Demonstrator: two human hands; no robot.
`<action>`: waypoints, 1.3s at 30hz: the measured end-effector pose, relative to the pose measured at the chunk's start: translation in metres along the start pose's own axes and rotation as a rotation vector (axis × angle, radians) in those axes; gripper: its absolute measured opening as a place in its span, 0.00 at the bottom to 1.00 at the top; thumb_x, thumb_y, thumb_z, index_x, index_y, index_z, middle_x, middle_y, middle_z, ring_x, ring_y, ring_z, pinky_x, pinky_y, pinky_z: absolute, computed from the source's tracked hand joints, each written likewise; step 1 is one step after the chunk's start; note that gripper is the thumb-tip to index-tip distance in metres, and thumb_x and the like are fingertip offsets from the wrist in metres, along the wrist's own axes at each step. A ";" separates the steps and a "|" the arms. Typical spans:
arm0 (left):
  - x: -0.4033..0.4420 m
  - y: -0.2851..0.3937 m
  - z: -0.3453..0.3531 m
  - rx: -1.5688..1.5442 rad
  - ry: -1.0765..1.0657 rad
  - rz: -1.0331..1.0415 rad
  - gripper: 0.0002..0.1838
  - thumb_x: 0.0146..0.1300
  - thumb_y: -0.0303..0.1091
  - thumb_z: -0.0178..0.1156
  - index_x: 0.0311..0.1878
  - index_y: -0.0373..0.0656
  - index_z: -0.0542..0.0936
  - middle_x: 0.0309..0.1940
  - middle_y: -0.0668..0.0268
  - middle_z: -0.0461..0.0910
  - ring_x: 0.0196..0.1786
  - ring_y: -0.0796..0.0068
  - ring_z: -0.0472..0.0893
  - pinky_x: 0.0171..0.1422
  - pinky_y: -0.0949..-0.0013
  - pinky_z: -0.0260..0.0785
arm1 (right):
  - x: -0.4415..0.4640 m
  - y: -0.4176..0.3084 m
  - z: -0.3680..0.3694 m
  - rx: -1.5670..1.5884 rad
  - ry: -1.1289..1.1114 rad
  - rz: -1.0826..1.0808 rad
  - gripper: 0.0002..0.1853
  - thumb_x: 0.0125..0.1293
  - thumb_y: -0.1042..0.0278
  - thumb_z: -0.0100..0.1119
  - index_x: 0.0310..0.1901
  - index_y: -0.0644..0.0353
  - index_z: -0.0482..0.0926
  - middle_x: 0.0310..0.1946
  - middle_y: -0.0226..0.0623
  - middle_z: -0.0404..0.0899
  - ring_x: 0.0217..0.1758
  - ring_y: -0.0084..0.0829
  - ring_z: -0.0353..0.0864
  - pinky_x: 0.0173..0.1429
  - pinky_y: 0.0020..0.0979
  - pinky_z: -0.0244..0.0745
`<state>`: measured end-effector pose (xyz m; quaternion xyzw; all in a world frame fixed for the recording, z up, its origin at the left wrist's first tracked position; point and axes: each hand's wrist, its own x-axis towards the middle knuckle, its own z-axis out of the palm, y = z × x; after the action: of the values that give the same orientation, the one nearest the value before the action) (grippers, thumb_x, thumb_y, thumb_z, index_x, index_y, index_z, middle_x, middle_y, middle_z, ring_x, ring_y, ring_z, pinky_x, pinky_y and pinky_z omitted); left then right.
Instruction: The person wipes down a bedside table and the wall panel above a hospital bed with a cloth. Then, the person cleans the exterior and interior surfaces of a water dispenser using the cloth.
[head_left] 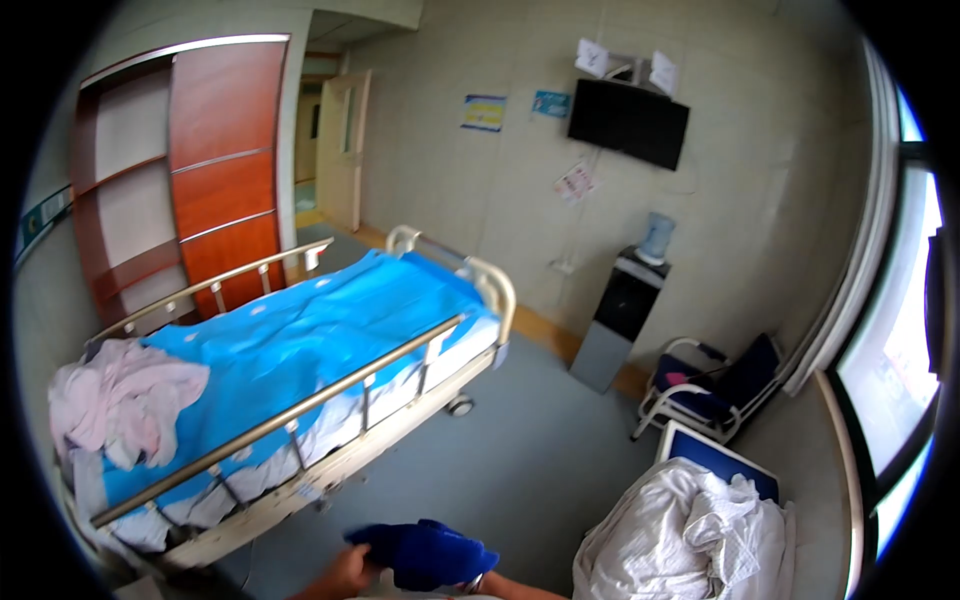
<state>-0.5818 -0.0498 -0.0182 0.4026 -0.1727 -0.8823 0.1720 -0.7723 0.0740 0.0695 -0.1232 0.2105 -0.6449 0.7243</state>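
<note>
At the bottom edge of the view, a dark blue cloth [425,553] is bunched between my hands. My left hand [348,572] is closed on its left end. My right hand [478,585] is at the cloth's lower right side, mostly covered by it, so its fingers are hidden. The bed [270,505] with raised side rails stands to the left, spread with a bright blue sheet [330,320]. A crumpled pale pink cloth [130,395] lies at the bed's near left end.
White bedding [690,530] is heaped on a blue seat at the lower right. Behind it stand a chair [705,385] and a water dispenser [620,310]. A wardrobe [225,170] and an open door [343,150] are beyond the bed.
</note>
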 end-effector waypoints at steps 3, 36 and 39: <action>0.048 0.003 0.020 0.566 -0.075 -0.180 0.20 0.64 0.41 0.47 0.54 0.38 0.73 0.52 0.55 0.73 0.54 0.64 0.73 0.60 0.60 0.66 | 0.011 -0.032 -0.005 0.048 0.005 -0.124 0.22 0.68 0.64 0.45 0.62 0.57 0.62 0.59 0.37 0.67 0.59 0.32 0.68 0.63 0.33 0.62; 0.247 0.253 0.307 0.109 -0.409 0.474 0.21 0.66 0.41 0.40 0.56 0.38 0.68 0.52 0.61 0.72 0.56 0.67 0.71 0.62 0.63 0.60 | 0.087 -0.222 -0.240 0.446 1.054 0.041 0.09 0.63 0.63 0.52 0.34 0.60 0.75 0.29 0.41 0.79 0.29 0.33 0.78 0.33 0.32 0.75; 0.287 0.283 0.322 0.637 0.192 1.010 0.12 0.66 0.37 0.49 0.42 0.37 0.72 0.34 0.68 0.75 0.35 0.77 0.70 0.42 0.72 0.65 | 0.032 -0.253 -0.313 -0.068 1.126 0.058 0.09 0.62 0.63 0.52 0.37 0.59 0.75 0.26 0.40 0.78 0.27 0.34 0.78 0.29 0.34 0.74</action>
<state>-0.9598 -0.3731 0.1188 0.3804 -0.5820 -0.5560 0.4554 -1.1382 0.0367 -0.0967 0.2224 0.5884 -0.5838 0.5134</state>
